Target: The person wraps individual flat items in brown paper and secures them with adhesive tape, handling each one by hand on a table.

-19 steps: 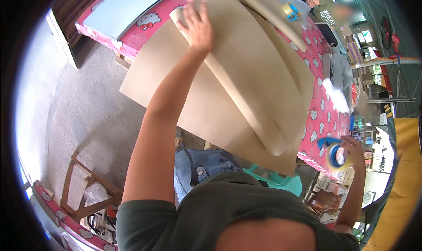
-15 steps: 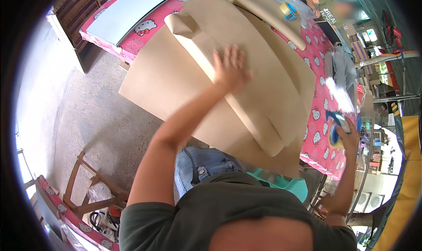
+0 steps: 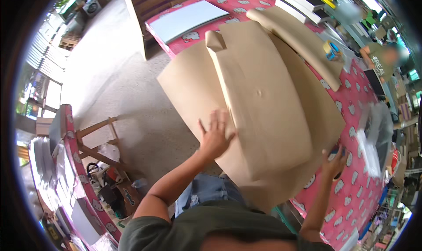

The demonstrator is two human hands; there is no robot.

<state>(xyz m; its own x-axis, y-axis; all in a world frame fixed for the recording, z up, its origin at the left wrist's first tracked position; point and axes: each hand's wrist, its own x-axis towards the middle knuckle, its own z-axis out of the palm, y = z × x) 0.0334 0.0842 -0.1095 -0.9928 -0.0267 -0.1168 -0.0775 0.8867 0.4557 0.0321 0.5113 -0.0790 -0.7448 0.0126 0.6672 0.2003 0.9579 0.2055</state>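
A large sheet of brown wrapping paper [image 3: 268, 101] lies on the table, one part folded over along a long crease with a creased corner at its far end. My left hand [image 3: 215, 136] rests on the paper beside that folded edge, fingers spread and holding nothing. At the paper's right near side, my right hand [image 3: 335, 163] grips a blue tape dispenser [image 3: 337, 152], partly hidden by the fingers. Whatever lies beneath the folded paper, if anything, is hidden.
A roll of brown paper [image 3: 303, 46] lies behind the sheet, with another tape dispenser [image 3: 330, 50] near it. A white panel [image 3: 189, 20] sits on the pink patterned tablecloth [image 3: 338, 198]. Clear plastic [image 3: 373, 136] lies right; a wooden frame [image 3: 99, 141] stands left. A person [image 3: 382, 60] is at the far right.
My left hand has moved off the folded flap to beside its edge, nearer me. My right hand has brought the tape dispenser in toward the paper. The view has shifted left.
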